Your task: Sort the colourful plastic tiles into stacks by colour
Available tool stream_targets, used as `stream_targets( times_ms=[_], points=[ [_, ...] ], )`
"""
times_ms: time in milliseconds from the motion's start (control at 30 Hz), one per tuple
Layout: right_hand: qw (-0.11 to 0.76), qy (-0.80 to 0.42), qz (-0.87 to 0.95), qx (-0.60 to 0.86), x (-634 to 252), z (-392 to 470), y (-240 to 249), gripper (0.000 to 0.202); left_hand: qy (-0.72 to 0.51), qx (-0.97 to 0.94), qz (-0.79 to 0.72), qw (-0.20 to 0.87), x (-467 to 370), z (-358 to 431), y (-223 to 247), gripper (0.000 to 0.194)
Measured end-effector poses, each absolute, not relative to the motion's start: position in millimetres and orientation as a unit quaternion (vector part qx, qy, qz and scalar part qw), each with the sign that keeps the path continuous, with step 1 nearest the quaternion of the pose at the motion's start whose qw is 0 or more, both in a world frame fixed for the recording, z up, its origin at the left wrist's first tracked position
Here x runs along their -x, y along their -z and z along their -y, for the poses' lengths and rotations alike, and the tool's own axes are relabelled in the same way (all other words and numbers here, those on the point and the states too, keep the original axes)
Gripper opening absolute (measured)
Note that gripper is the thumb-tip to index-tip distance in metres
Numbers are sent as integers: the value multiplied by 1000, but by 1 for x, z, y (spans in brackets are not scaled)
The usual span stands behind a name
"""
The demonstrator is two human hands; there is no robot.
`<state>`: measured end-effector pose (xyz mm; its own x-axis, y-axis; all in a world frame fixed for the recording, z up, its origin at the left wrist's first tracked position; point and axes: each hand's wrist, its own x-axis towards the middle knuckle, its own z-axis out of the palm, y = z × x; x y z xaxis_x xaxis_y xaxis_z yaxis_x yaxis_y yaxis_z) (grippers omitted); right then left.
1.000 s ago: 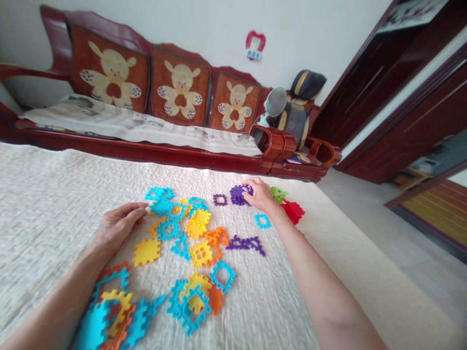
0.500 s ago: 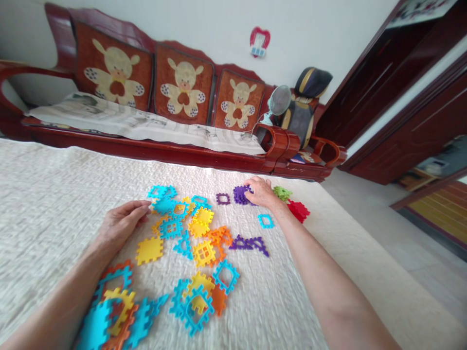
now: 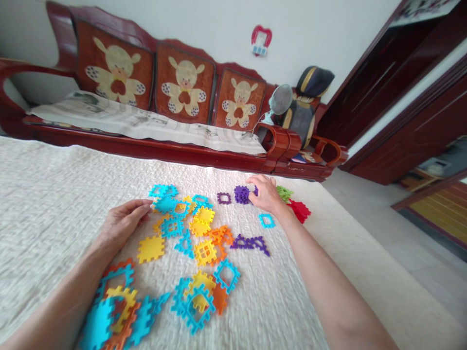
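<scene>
My right hand (image 3: 265,192) is at the stack of purple notched tiles (image 3: 241,194), thumb and index finger apart beside its right side. A bit of purple shows between those fingers; the other fingers are partly hidden. My left hand (image 3: 126,218) rests on the cloth, fingers loosely stretched, tips beside the blue tiles (image 3: 164,204). It holds nothing that I can see. A single purple frame tile (image 3: 224,198) lies left of the stack. Nearer me are a small blue frame tile (image 3: 266,220) and purple triangular pieces (image 3: 250,243).
Yellow tiles (image 3: 151,249), orange pieces (image 3: 221,235) and more blue frames (image 3: 226,276) lie scattered in front of me. Green pieces (image 3: 283,193) and red pieces (image 3: 299,211) sit right of my right hand. Behind the cloth-covered surface stands a wooden sofa (image 3: 153,151) with a small fan (image 3: 280,100).
My right hand has drawn slightly right, away from the purple stack, and its thumb and index finger have spread. My left hand and the other tiles stay in place.
</scene>
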<state>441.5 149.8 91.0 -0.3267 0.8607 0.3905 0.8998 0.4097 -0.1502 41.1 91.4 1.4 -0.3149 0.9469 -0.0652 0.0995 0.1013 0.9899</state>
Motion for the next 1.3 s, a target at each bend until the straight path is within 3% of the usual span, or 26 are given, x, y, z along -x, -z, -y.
stream_targets(
  times_ms=[133,300,433,600,800,1100,1300],
  points=[
    [328,17,794,511,-452,-91,-79,24,-518,-419,-625,407,-42,-92,-2,59],
    [316,-55,775,545,-451,-31,-40,19,-517,-421,-630,398,-41,-91,-2,58],
    [323,-53,774,542,-442,-12,-18,31,-517,-415,-631,402,-40,-91,-3,57],
    [296,-70,770,560,-450,-4,-10,45,-517,-414,-635,397,-40,-91,-4,55],
    [259,-75,767,582,-465,-7,-7,38,-498,-413,-658,385,-39,-91,-2,58],
    [398,-69,713,573,-465,-14,-3,29,-495,-417,-662,379,-33,-93,4,56],
    [428,-47,703,565,-465,-18,7,27,-490,-408,-667,386,-39,-92,-3,58]
  ],
)
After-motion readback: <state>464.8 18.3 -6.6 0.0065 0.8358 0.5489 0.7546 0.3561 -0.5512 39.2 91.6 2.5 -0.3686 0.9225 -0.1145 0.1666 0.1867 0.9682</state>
